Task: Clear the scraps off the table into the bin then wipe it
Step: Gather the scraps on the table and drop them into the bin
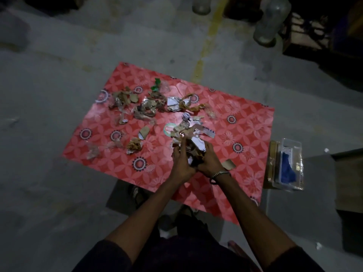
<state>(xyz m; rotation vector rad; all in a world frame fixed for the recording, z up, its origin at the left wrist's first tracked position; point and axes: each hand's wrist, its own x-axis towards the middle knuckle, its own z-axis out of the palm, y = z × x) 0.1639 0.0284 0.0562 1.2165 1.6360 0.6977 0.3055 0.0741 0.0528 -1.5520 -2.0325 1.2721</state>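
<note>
A low table (245,134) with a red patterned cover carries many paper, cardboard and plastic scraps (149,107) across its far and middle parts. A green scrap (156,86) lies near the far edge. My left hand (179,161) and my right hand (209,160) are pressed together near the table's front, both closed around one bunch of scraps (191,146) that sticks up between them. A brown cardboard piece (228,164) lies just right of my right wrist. No bin is clearly visible.
A clear plastic container (290,163) with a blue cloth (286,169) inside sits on a box right of the table. Two large clear bottles (271,20) stand on the concrete floor beyond. Dark furniture fills the far right. My feet are under the table's front edge.
</note>
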